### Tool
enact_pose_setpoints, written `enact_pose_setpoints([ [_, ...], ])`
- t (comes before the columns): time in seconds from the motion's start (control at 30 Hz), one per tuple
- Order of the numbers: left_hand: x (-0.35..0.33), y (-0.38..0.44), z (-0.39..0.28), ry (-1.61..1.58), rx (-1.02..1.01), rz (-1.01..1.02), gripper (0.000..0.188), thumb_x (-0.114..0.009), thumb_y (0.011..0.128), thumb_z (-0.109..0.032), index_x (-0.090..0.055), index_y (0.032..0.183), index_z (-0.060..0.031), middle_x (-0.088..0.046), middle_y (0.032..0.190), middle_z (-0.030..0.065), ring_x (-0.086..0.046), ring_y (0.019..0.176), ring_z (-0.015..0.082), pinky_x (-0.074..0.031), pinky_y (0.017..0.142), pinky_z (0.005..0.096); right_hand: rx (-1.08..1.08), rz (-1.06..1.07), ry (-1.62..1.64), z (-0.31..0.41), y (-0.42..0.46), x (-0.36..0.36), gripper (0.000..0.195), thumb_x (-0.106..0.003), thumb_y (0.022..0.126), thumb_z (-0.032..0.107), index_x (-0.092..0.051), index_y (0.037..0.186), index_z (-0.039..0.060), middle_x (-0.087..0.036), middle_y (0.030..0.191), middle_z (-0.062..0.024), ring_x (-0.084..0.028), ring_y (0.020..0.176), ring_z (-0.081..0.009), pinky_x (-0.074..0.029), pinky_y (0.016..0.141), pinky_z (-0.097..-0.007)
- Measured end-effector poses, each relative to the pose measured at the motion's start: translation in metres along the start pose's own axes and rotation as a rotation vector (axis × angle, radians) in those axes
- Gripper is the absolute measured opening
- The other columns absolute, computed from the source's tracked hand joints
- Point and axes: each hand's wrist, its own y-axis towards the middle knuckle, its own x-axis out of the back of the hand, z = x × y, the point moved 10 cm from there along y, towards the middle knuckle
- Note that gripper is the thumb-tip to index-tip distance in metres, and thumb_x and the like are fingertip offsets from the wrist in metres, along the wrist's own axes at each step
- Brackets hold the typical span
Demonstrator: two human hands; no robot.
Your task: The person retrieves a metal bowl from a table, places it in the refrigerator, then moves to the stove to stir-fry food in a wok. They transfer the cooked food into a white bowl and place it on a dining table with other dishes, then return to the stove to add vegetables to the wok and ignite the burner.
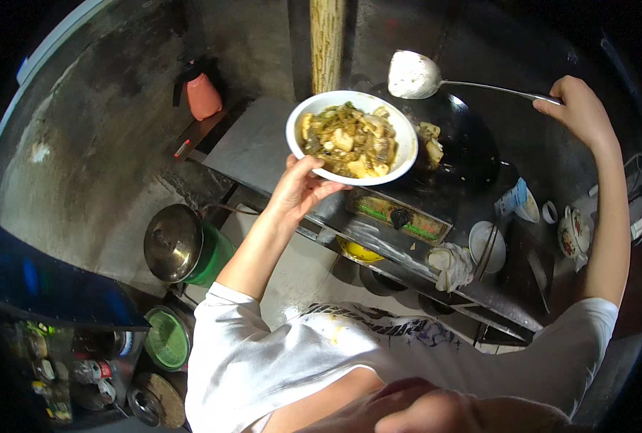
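My left hand (302,187) grips the near rim of a white bowl (407,149), thumb on the rim and fingers beneath. The bowl is full of cooked food (351,140) in yellowish and dark green pieces. At the upper right my right hand (580,111) holds the handle of a metal wok spatula (414,74), its broad blade raised above the far side of a black wok (470,146). Some food pieces (433,145) lie in the wok, just right of the bowl, which hides part of the wok.
The gas stove's control knob (400,217) faces me. Right of it are a crumpled cloth (452,265), a white bowl (480,238) with chopsticks (487,251) across it, a cleaver (538,276) and a floral lidded pot (572,233). A red thermos-like jug (203,97) and a lidded pot (174,243) stand left.
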Motion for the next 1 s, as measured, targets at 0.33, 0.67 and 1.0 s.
enact_pose_setpoints([
  [0.33,0.043,-0.042,-0.026,0.083,-0.057,-0.238,0.058,-0.056,0.077,-0.011,-0.024,0.126,-0.0071,-0.047,0.114,0.0186,-0.058,0.095,0.0302,-0.058,0.070,0.0379,-0.293,0.829,-0.016,-0.063,0.001,-0.175,0.027,-0.072,0.072,0.018,-0.059,0.077,-0.0045,-0.061,0.061,-0.0100,-0.060,0.053,-0.0172,-0.049,0.049,-0.0293],
  [0.67,0.043,-0.062,-0.030,0.166,-0.053,-0.336,0.051,-0.062,0.075,-0.019,-0.043,0.119,-0.0009,-0.055,0.109,0.0152,-0.060,0.092,0.0263,-0.057,0.070,0.0342,-0.327,0.581,0.709,-0.019,-0.028,-0.328,0.040,-0.069,0.075,0.034,-0.055,0.055,0.0028,-0.048,0.044,-0.0050,-0.040,0.033,-0.0122,-0.029,0.033,-0.0258],
  [1.0,0.019,-0.060,-0.027,0.142,-0.006,-0.238,0.054,-0.061,0.076,-0.018,-0.038,0.122,-0.0022,-0.051,0.114,0.0172,-0.059,0.094,0.0293,-0.057,0.072,0.0335,-0.413,0.682,0.806,-0.031,-0.028,-0.269,0.041,-0.064,0.079,0.038,-0.055,0.055,0.0060,-0.047,0.043,-0.0003,-0.037,0.032,-0.0080,-0.027,0.031,-0.0236],
])
